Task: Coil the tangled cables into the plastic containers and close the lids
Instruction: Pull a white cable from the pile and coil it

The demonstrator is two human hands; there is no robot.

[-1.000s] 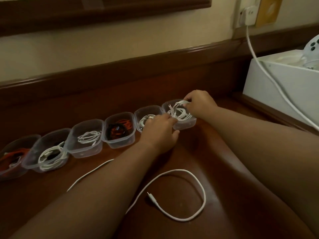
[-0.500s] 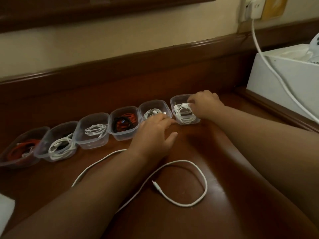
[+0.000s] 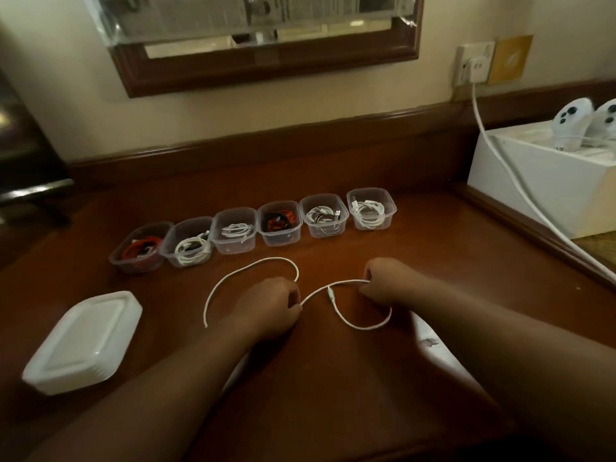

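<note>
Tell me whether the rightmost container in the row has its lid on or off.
Off. The rightmost container is open-topped, its coiled white cable exposed; the stack of lids sits apart at front left.

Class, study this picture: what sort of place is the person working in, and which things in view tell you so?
Probably a hotel room or bedroom: a dark wooden desk against the wall, a framed mirror above it, and a wall socket with a charger plugged in.

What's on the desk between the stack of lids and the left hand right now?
In the head view, only a loop of the loose white cable lies between the stack of lids and the left hand; otherwise bare desk.
</note>
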